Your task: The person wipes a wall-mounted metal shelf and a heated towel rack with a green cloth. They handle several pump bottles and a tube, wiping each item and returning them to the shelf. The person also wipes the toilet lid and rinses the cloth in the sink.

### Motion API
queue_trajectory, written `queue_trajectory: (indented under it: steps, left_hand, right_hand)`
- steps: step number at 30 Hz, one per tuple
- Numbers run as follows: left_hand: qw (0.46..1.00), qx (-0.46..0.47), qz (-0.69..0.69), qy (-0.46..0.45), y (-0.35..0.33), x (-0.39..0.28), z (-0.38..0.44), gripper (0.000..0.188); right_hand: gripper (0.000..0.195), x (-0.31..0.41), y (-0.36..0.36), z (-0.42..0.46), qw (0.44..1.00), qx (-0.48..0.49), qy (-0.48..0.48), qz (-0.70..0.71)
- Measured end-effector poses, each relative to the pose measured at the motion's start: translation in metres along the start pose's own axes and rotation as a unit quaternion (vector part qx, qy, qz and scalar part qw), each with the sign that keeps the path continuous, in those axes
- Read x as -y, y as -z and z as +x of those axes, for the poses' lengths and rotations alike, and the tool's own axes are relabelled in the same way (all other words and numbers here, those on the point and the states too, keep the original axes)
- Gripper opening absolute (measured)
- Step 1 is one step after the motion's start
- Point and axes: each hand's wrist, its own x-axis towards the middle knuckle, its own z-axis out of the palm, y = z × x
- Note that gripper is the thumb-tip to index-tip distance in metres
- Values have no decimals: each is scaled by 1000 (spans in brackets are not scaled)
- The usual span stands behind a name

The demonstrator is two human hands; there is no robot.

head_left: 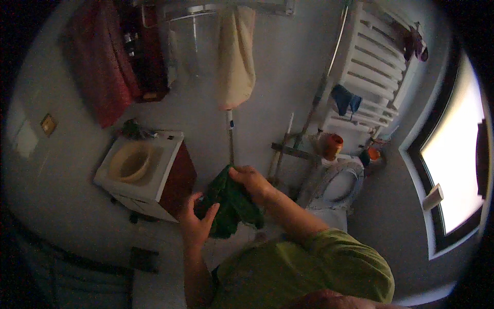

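Note:
A dark green cloth [225, 204] hangs in front of my body. My right hand [252, 183] pinches its upper end between thumb and fingers, and the lower part drapes in loose folds. At the cloth's left side my left hand [196, 222] has its thumb and fingers spread apart. Its thumb overlaps the cloth's edge, but I see no grip on it. Some of the left fingers are hidden or lost in the dim light.
On the left stands a white-topped washbasin cabinet [170, 162] holding a beige basin [144, 172]. A red towel [100, 77] and a cream towel [236, 58] hang ahead. To the right are a toilet [341, 185], an orange-brown pot [332, 146], a white radiator [374, 69] and a window [455, 154].

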Motion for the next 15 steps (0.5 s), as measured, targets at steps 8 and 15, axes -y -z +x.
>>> queue_trajectory:
  steps: [8,15]
  left_hand:
    - [971,-70,-203,103,-11,6,4,34]
    - [948,-126,-242,166,-12,-8,8,32]
  right_hand:
    - [45,-23,18,-1,999,18,27,40]
    - [45,-37,37,-9,917,82,166,-353]
